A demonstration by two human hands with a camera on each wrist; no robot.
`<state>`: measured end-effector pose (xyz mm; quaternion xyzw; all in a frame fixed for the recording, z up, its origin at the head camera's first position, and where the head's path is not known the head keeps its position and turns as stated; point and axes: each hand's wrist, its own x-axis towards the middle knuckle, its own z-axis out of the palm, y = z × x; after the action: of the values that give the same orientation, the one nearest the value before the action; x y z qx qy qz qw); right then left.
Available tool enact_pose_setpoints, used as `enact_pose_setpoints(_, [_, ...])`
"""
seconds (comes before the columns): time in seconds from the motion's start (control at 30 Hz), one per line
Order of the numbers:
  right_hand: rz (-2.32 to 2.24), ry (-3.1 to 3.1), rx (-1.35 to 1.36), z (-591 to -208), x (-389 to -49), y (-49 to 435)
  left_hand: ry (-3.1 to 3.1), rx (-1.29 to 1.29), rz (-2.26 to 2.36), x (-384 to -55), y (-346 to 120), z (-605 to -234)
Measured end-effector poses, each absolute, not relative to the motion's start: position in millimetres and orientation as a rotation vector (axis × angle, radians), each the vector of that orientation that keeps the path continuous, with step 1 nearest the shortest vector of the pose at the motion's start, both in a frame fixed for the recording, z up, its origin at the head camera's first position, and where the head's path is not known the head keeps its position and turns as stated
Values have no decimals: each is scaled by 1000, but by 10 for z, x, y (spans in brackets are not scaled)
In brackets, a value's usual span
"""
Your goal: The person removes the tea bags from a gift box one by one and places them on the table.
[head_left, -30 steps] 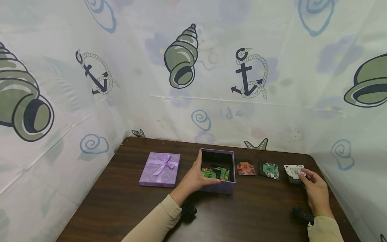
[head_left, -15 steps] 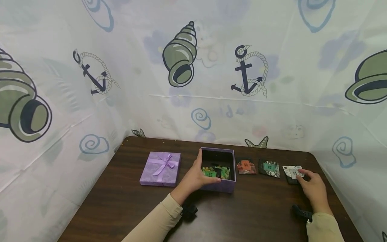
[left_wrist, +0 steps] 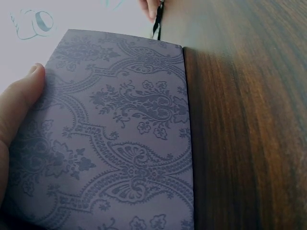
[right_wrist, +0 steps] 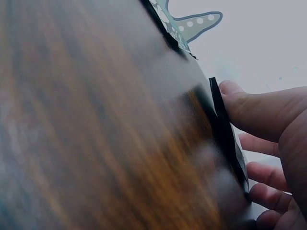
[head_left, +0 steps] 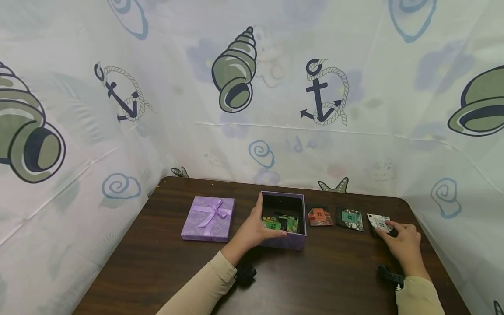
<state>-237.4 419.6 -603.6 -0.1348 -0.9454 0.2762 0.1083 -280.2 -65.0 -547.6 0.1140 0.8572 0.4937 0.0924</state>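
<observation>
Lid [head_left: 208, 219] left of box [head_left: 284, 242], three packets [head_left: 350, 218] right, apparently two sachets [head_left: 272, 225] inside.

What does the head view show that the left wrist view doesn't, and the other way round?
Only the head view: the lid with its bow, the packets inside the purple box, and the beige sleeves.

Only the left wrist view: the clear scrolled floral pattern on the box's side.

Both: the box, the left hand touching it, part of the right hand, and the brown table.

Head view faces forward-down; close wrist views share its table [head_left: 334, 271].
</observation>
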Motion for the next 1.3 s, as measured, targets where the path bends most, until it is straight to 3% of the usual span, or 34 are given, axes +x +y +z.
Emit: enact_pose_setpoints(1.3, [898, -2662, -484, -5969, -2356, 4108, 2547, 338, 1462, -2806, -646, -5477])
